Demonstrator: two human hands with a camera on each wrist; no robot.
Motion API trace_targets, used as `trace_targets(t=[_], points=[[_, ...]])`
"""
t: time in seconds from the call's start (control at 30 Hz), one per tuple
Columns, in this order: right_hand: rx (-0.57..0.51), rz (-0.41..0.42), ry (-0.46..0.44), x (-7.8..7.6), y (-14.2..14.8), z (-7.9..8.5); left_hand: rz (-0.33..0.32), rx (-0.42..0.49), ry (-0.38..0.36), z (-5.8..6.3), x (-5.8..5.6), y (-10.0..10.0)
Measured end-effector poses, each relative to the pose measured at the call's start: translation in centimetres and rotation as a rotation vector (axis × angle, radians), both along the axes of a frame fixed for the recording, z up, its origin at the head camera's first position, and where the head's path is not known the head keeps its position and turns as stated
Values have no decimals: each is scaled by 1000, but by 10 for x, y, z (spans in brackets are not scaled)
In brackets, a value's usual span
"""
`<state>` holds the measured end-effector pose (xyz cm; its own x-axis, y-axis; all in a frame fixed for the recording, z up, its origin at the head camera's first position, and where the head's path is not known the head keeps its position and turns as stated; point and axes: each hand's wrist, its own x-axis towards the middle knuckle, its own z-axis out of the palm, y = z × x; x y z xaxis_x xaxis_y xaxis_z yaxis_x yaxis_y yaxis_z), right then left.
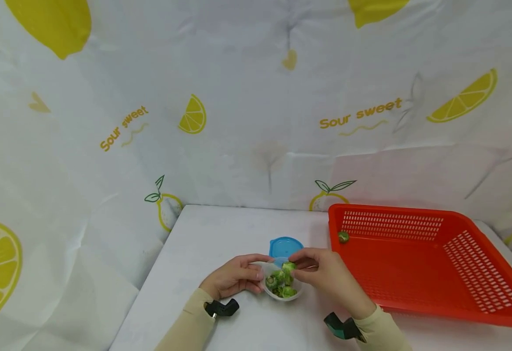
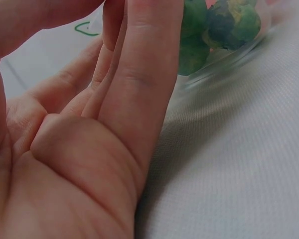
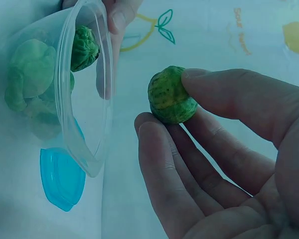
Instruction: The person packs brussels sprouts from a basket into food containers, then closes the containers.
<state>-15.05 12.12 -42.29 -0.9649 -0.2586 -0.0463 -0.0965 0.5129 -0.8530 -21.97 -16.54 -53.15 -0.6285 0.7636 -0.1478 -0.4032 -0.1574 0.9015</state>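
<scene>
A clear plastic container (image 1: 292, 297) with several Brussels sprouts (image 1: 275, 280) inside stands on the white table. My left hand (image 1: 234, 275) grips its left rim, thumb on top. In the right wrist view my right hand (image 3: 224, 149) pinches a single Brussels sprout (image 3: 169, 94) between thumb and fingertips, close to the container's open top. From the head camera, that right hand (image 1: 326, 273) is over the container's right edge. The left wrist view shows mostly palm and fingers, with sprouts (image 2: 234, 22) behind the container's clear wall.
Just behind the container lies a blue lid (image 1: 286, 245). To the right, a large red plastic basket (image 1: 405, 273) takes up much of the table, with one Brussels sprout (image 1: 343, 237) in its far left corner. A lemon-print cloth (image 1: 238, 122) hangs behind the table.
</scene>
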Motion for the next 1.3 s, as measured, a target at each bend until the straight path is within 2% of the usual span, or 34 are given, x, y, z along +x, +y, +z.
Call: trace_targets(t=[0.57,0.97,1.17,1.3], points=[[58,85,50,1,-8,-3,-5,12,-9,-1,1,0],[103,91,45,2,-12,-6,-14,21,3,-1,0,0],[121,84,45,2,-11,-1,-9,20,-1,-1,0,1],[140,86,41,-1,-5,10,-5,10,1,1,1,-1]])
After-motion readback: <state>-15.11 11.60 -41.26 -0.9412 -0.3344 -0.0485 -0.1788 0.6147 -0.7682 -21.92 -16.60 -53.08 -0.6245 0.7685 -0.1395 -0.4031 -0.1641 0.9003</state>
